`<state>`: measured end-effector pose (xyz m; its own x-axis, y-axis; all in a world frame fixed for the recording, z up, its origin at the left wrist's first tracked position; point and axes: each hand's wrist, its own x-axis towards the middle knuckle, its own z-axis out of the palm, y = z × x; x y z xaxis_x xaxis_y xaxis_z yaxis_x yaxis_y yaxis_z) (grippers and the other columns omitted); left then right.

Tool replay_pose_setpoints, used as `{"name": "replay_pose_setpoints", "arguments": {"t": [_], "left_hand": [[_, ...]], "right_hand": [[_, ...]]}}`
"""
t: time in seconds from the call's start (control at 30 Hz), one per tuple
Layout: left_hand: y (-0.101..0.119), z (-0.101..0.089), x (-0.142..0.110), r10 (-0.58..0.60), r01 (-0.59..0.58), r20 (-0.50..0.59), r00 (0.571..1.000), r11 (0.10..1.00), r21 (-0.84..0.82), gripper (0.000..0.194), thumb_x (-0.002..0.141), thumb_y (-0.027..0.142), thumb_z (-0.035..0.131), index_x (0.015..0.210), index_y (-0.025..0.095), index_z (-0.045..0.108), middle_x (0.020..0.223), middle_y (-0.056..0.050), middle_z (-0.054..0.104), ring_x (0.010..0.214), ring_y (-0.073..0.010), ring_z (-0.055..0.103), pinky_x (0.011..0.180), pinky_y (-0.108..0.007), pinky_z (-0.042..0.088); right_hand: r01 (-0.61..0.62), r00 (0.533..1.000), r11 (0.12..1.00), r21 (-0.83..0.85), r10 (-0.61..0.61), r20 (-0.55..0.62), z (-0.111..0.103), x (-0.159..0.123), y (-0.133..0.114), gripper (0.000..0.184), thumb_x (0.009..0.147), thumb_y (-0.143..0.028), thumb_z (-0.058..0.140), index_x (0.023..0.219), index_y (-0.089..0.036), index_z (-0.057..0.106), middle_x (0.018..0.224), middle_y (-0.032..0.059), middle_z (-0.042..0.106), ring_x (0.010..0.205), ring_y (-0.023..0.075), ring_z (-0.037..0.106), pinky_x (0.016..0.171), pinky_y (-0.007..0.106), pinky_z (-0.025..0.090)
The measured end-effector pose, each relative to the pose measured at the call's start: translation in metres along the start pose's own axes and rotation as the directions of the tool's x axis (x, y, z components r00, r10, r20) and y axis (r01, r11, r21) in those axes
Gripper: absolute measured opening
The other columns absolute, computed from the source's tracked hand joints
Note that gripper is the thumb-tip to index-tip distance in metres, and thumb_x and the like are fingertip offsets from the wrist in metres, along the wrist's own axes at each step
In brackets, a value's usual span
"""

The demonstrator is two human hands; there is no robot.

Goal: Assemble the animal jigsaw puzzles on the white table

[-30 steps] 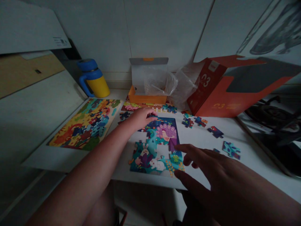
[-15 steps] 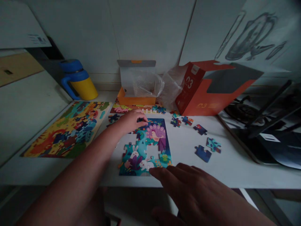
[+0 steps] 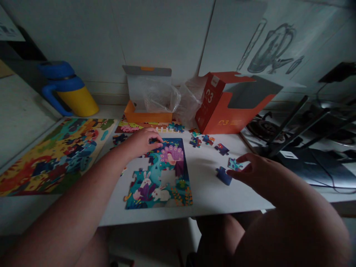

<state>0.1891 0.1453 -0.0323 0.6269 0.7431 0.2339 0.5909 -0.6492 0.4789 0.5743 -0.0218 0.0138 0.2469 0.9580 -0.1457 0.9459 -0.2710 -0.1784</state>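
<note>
A partly assembled jigsaw puzzle [image 3: 164,178] with a peacock and rabbits lies on the white table [image 3: 205,193]. My left hand [image 3: 141,142] rests on the puzzle's upper left corner, fingers curled down over a dark piece there. My right hand [image 3: 254,172] is to the right of the puzzle, with thumb and fingers pinched on a teal loose piece [image 3: 233,164]. A dark blue piece [image 3: 224,175] lies just left of that hand. More loose pieces [image 3: 207,141] lie scattered above, near the orange box.
A finished colourful puzzle [image 3: 55,152] lies at the left. A blue and yellow jug [image 3: 69,92] stands behind it. An open small orange box with a plastic bag [image 3: 150,100] and a large orange carton [image 3: 233,102] stand at the back. Dark objects [image 3: 306,148] sit at the right.
My right hand moved from the puzzle's lower right edge out to the right and closed on the teal piece. The view shifted to the right. My left hand stayed on the puzzle's top corner.
</note>
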Motion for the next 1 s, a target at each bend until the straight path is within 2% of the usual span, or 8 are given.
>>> {"name": "replay_pose_setpoints", "arguments": {"t": [0.1,0.23,0.3,0.5,0.6,0.73,0.87,1.0], "left_hand": [[0.002,-0.001,0.0,-0.02,0.02,0.001,1.0,1.0,-0.001,0.009,0.095,0.028,0.077,0.101,0.023,0.081,0.103,-0.005,0.073,0.101,-0.0219,0.066,0.09,-0.036,0.049],[0.002,0.0,0.0,-0.022,0.022,0.005,1.0,1.0,0.015,0.01,0.096,0.029,0.073,0.101,0.022,0.079,0.102,-0.004,0.073,0.1,-0.022,0.066,0.09,-0.036,0.05],[0.002,0.0,0.0,-0.017,0.017,0.0,1.0,1.0,0.017,0.01,0.096,0.029,0.073,0.101,0.022,0.078,0.103,-0.004,0.073,0.1,-0.0221,0.066,0.091,-0.037,0.05],[0.004,0.0,-0.001,-0.002,0.002,0.007,1.0,1.0,0.031,0.011,0.098,0.029,0.072,0.102,0.021,0.078,0.103,-0.005,0.072,0.102,-0.0227,0.067,0.091,-0.035,0.049],[0.003,0.0,-0.001,0.008,-0.008,0.007,1.0,1.0,0.026,0.011,0.098,0.028,0.072,0.103,0.021,0.078,0.103,-0.005,0.072,0.102,-0.0227,0.066,0.092,-0.035,0.049],[0.003,0.0,-0.002,0.011,-0.012,0.006,1.0,1.0,0.025,0.009,0.098,0.028,0.072,0.102,0.021,0.078,0.104,-0.005,0.073,0.103,-0.0227,0.066,0.094,-0.036,0.049],[0.005,0.0,-0.003,0.01,-0.01,0.002,1.0,1.0,0.026,0.01,0.098,0.028,0.073,0.102,0.02,0.078,0.103,-0.006,0.073,0.103,-0.023,0.066,0.093,-0.037,0.05],[0.005,0.002,-0.003,0.013,-0.012,-0.026,1.0,0.999,0.031,0.008,0.096,0.026,0.075,0.1,0.021,0.079,0.103,-0.006,0.073,0.103,-0.0234,0.067,0.093,-0.037,0.051]], "right_hand": [[0.017,0.995,0.998,-0.054,-0.012,0.098,0.009,0.007,-0.012,0.05,0.08,-0.05,0.081,0.116,-0.015,0.076,0.088,0.013,0.08,0.078,0.0297,0.075,0.065,0.038,0.051],[0.036,0.975,0.997,-0.063,-0.021,0.221,0.015,0.014,-0.028,0.023,0.079,-0.041,0.082,0.09,-0.021,0.079,0.081,0.0095,0.079,0.076,0.0264,0.074,0.063,0.035,0.049],[0.048,0.967,0.998,-0.047,-0.035,0.254,0.013,0.016,-0.03,0.018,0.079,-0.039,0.082,0.082,-0.022,0.078,0.075,0.0077,0.077,0.073,0.025,0.074,0.063,0.034,0.048],[0.065,0.987,0.998,-0.019,-0.061,0.148,0.014,0.014,-0.027,0.03,0.076,-0.041,0.085,0.095,-0.023,0.071,0.077,0.0045,0.078,0.072,0.0247,0.072,0.06,0.033,0.043],[0.163,0.985,0.986,-0.038,-0.16,0.064,0.017,0.013,-0.029,0.022,0.08,-0.036,0.081,0.091,-0.023,0.067,0.082,0.0053,0.078,0.073,0.0235,0.07,0.061,0.033,0.042],[0.225,0.971,0.973,0.056,-0.229,0.065,0.012,0.009,-0.047,0.012,0.086,-0.028,0.075,0.095,-0.024,0.068,0.084,0.004,0.08,0.072,0.0218,0.071,0.064,0.033,0.045],[0.36,0.916,0.894,0.267,-0.393,0.08,0.002,-0.004,-0.082,0.016,0.09,-0.027,0.072,0.107,-0.026,0.072,0.085,0.0002,0.081,0.072,0.0184,0.073,0.066,0.03,0.049],[0.53,0.787,0.748,0.398,-0.609,0.095,0.005,-0.014,-0.118,0.017,0.096,-0.02,0.065,0.105,-0.029,0.076,0.096,-0.002,0.082,0.08,0.0158,0.073,0.072,0.028,0.048]]}}
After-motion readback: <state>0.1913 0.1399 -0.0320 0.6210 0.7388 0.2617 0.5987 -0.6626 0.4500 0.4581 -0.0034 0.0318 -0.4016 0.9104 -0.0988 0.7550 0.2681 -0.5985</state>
